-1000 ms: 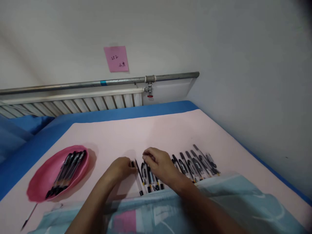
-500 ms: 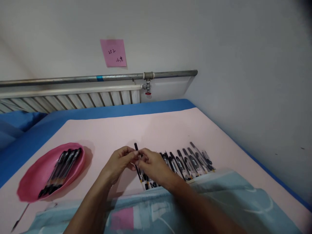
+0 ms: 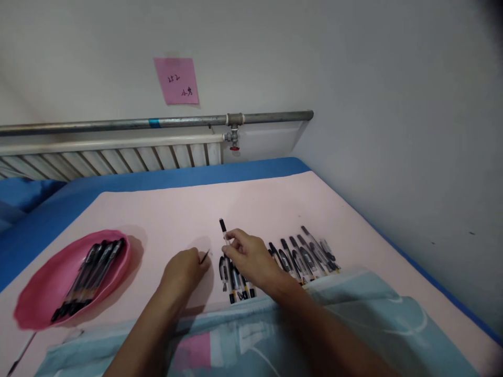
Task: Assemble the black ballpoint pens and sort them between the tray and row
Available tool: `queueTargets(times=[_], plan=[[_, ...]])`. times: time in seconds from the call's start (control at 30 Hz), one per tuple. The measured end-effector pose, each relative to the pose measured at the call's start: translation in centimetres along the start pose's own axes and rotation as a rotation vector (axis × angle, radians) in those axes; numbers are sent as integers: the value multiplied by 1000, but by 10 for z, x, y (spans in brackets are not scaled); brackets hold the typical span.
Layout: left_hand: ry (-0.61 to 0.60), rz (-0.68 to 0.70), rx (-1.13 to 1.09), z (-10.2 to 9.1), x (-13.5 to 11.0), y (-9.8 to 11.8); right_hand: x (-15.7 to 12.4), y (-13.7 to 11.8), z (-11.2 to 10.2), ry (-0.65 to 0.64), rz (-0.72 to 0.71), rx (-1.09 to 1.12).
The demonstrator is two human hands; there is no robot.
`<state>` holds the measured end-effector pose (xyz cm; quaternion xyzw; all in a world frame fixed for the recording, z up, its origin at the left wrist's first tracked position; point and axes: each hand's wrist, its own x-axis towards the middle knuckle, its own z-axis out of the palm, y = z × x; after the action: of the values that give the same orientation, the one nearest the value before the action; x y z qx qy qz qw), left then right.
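My right hand (image 3: 251, 259) pinches a clear pen barrel (image 3: 226, 238) with a black end, held tilted over the pens near the middle. My left hand (image 3: 183, 269) is closed a short way to the left, and a thin, dark, pointed pen refill (image 3: 204, 256) sticks out of its fingers; the rest is hidden in the fist. Under and beside my right hand lie several loose pen parts and caps (image 3: 231, 283). Farther right is a row of black-capped clear pens (image 3: 304, 256).
A pink oval basin (image 3: 35, 293) at the left holds several black pens (image 3: 92, 275). Near it lies a thin rod (image 3: 23, 351) with a dark tip. A light blue patterned cloth (image 3: 353, 319) covers the near edge. Behind stand a radiator (image 3: 157, 157) and a pipe (image 3: 188, 121).
My hands, together at one pen before, are now apart. The left moved away to the left and down with the refill; the right keeps the barrel. The view shifted slightly.
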<state>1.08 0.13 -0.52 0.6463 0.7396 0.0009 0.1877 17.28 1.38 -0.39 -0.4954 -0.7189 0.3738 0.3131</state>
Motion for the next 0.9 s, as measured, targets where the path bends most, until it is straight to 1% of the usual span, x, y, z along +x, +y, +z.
queueTargets(times=[0.17, 0.27, 0.3, 0.33, 0.43, 0.47, 0.53, 0.6, 0.7, 0.8, 0.9], plan=[[-59, 29, -67, -4, -4, -11, 0, 1, 0, -10, 3, -28], [-33, 19, -152, -6, 0, -20, -1, -2, 1, -30, -2, -52], [-11, 12, -258, -8, 1, -23, -2, -3, 1, -48, -7, -49], [10, 6, -429, -9, 3, -27, -4, -5, 2, -76, -13, -41], [75, -21, -1168, -14, 7, -38, -8, -8, 6, -206, -31, 5], [98, -37, -1375, -15, 8, -41, -9, -9, 6, -249, -36, 12], [161, -73, -1607, -17, 11, -45, -10, -10, 7, -303, -46, 2], [229, -99, -1721, -19, 13, -49, -11, -11, 6, -319, -52, -29], [300, -104, -1811, -19, 14, -52, -10, -13, 4, -343, -67, -82], [304, -96, -1834, -19, 13, -51, -11, -16, 4, -372, -97, -137], [282, -87, -1810, -18, 10, -49, -11, -17, 4, -364, -104, -148]])
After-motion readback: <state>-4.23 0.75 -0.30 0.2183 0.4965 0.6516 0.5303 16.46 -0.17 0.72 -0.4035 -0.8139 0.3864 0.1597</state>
